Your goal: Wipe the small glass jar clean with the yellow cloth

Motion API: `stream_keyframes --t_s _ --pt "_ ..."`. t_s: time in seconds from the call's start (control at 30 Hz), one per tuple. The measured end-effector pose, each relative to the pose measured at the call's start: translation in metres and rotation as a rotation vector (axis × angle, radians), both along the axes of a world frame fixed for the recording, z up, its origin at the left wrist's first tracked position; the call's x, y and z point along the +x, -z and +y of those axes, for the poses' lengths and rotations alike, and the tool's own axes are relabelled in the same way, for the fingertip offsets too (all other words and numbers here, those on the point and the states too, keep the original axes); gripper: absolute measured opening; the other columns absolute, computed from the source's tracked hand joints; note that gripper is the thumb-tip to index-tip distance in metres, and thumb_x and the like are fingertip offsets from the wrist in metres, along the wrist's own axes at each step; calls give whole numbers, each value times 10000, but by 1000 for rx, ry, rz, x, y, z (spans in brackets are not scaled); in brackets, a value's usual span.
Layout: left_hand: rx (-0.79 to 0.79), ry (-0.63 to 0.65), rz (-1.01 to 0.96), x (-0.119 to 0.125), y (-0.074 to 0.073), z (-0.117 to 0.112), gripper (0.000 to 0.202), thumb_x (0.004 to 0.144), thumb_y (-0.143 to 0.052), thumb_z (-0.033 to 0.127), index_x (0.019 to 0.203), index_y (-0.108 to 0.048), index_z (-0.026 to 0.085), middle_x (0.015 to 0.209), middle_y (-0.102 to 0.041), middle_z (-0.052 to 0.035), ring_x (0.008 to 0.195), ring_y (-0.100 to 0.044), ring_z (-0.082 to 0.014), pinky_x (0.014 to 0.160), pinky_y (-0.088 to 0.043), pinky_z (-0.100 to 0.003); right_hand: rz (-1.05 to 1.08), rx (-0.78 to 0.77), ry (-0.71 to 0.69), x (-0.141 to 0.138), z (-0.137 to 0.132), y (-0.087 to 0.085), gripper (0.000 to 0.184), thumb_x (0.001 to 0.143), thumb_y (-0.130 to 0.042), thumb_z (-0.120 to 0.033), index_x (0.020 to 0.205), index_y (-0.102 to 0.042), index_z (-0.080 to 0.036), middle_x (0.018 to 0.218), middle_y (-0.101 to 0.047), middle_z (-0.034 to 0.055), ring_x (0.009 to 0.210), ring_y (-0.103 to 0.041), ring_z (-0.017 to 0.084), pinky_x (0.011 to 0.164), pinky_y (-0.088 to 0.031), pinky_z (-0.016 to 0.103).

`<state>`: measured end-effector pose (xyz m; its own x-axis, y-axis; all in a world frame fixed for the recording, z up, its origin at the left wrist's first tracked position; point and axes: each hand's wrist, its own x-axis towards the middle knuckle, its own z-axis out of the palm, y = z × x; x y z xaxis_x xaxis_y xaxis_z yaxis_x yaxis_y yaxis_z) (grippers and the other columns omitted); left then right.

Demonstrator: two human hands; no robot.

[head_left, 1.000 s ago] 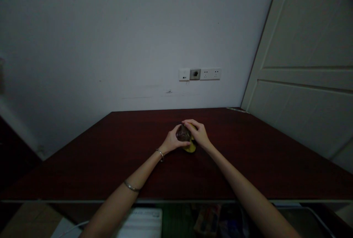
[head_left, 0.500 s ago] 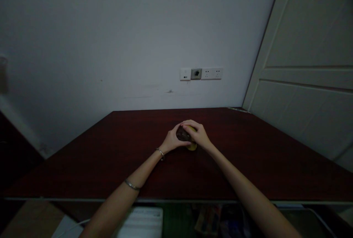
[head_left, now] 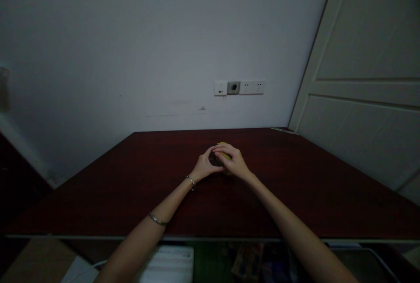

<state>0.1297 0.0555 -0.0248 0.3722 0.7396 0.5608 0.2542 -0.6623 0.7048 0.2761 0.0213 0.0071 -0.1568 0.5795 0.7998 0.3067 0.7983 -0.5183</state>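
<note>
On the dark red table (head_left: 138, 186), near its middle, my two hands close around a small object. My left hand (head_left: 204, 168) curls round a dark brown rounded thing (head_left: 214, 159). My right hand (head_left: 231, 162) wraps over a yellow part (head_left: 223, 144) that shows just above its fingers. The two parts touch, and most of the object is hidden by my fingers. The room is dim, so I cannot name the object. A thin bracelet sits on my left wrist and another band higher up the forearm.
A white wall (head_left: 131, 47) stands behind the table with a row of sockets (head_left: 239, 87). A white panelled door (head_left: 364, 90) is at the right. Below the table's near edge lie a white box (head_left: 173, 263) and dark items.
My right hand has slid further over the yellow part, which showed below the hands and now peeks out above the fingers. Both hands have drawn closer together.
</note>
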Motion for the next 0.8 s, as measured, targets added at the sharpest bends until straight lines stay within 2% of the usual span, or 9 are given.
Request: stream_keyframes --t_s 0.23,0.3,0.37,0.47,0.53,0.63,0.8 --pt "-5 65 96 0 -4 -7 922 476 -802 383 1279 -406 165 1163 -589 -98 1061 -558 -251 930 -432 -386 192 -332 -60 14 13 -3 172 751 -600 -304 829 -702 -190 875 -698 61 853 -636 209 831 -481 373" --pt "6 83 96 0 -5 -8 930 480 -801 388 1287 -394 166 1179 -579 -101 1062 -558 -248 930 -433 -379 187 -297 -89 15 11 -4 165 761 -594 -299 831 -702 -196 892 -696 59 869 -634 207 840 -480 374" --pt "28 75 76 0 -4 -6 914 488 -798 384 1280 -400 162 1200 -564 -106 1070 -552 -246 936 -427 -371 135 -174 -112 14 7 -5 151 781 -577 -271 840 -701 -207 925 -690 56 924 -618 202 888 -458 378" --pt "12 36 31 0 -1 -2 827 518 -785 358 1240 -442 142 1169 -581 -110 1039 -566 -237 917 -438 -356 -17 1 -83 9 -3 -7 151 798 -564 -226 868 -697 -224 958 -684 50 1016 -578 204 954 -415 401" --pt "-33 0 4 1 1 1 783 523 -781 321 1216 -467 136 1112 -610 -102 991 -587 -230 887 -457 -351 -131 64 -62 7 -6 -7 168 805 -555 -209 901 -692 -232 983 -678 46 1064 -549 208 977 -396 417" --pt "-68 -37 -17 2 1 0 752 520 -779 283 1199 -487 142 1073 -628 -92 965 -595 -228 871 -464 -352 -188 84 -58 6 -6 -7 179 814 -547 -215 926 -685 -238 1006 -670 44 1083 -535 210 980 -394 424" --pt "-13 -19 4 4 -7 -7 768 512 -786 327 1198 -486 159 1126 -607 -90 1007 -576 -238 902 -443 -363 -8 27 31 6 1 -3 188 831 -519 -245 929 -679 -229 986 -666 58 974 -590 198 914 -452 399"
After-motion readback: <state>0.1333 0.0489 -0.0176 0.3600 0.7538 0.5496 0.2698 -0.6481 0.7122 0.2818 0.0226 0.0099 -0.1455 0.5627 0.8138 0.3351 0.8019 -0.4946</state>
